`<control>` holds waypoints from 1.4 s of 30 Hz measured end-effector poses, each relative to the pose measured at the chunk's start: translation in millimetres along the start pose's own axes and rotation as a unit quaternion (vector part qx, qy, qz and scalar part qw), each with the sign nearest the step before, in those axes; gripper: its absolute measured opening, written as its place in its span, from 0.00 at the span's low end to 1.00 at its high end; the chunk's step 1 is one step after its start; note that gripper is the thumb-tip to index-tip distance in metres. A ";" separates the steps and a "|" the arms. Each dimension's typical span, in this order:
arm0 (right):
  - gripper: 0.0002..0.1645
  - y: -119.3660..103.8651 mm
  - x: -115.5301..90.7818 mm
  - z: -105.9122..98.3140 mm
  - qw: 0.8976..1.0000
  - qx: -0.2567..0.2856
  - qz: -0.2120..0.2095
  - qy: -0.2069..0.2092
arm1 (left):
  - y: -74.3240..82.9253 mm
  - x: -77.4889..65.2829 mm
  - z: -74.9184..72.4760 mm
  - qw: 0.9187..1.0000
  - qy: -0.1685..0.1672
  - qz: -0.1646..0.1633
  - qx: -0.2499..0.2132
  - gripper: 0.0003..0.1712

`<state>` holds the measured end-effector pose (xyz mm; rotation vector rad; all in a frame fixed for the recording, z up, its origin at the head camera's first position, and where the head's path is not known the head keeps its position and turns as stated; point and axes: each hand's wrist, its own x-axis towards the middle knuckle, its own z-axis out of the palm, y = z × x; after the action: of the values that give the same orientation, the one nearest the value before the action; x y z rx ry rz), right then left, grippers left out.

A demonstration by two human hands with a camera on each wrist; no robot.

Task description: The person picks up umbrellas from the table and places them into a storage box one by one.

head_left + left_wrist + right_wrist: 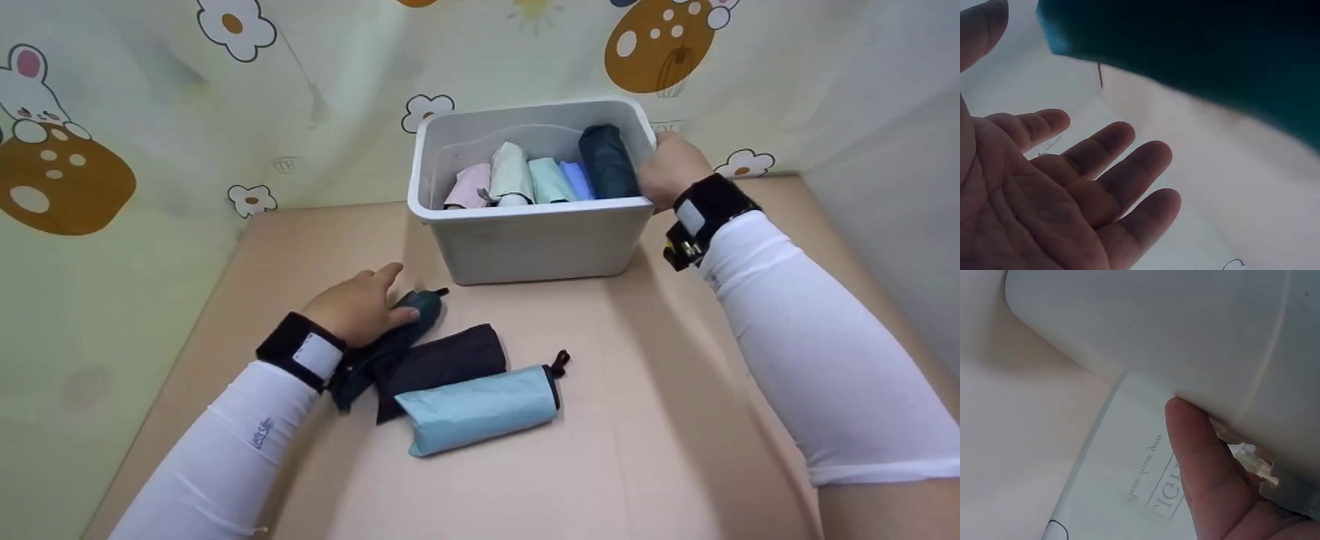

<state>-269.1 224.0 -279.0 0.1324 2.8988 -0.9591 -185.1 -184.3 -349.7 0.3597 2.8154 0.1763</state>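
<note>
My left hand (356, 307), fingers spread and thumb out, is right at a dark teal folded umbrella (426, 306) on the table. In the left wrist view its fingers are loosely extended beside the dark teal umbrella (1196, 50). A black folded umbrella (450, 364) and a light blue one (480, 412) with a black wrist strap lie just nearer to me. My right hand (671, 169) grips the right end of a light grey plastic bin (536, 244) at the rim. The right wrist view shows the thumb (1193, 444) against the bin's outer wall.
Inside the bin stand several folded umbrellas: a pink one (471, 186), a cream one (511, 171), a mint one (550, 180), a blue one (576, 180) and a dark one (606, 161). Behind the table (570, 480) hangs a printed curtain (337, 90).
</note>
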 end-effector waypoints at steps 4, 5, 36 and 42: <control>0.31 -1.1 -0.4 -0.4 1.000 0.005 0.008 -0.007 | 2.6 1.2 3.5 1.000 -0.018 -0.002 -0.001 0.48; 0.31 -1.3 -0.4 -0.3 1.000 0.007 0.011 -0.009 | 3.1 1.7 4.3 1.000 -0.020 -0.001 -0.001 0.48; 0.31 -1.0 -0.6 0.2 0.999 0.028 0.022 -0.014 | 20.2 9.2 15.2 0.998 -0.027 0.009 0.055 0.40; 0.31 0.0 0.2 0.0 1.000 0.009 0.005 -0.007 | 20.7 8.0 14.3 0.997 -0.010 0.028 0.069 0.34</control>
<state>-269.4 224.0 -278.9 0.1394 2.8751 -0.9794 -183.4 -161.1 -362.2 0.4694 2.8073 -0.0093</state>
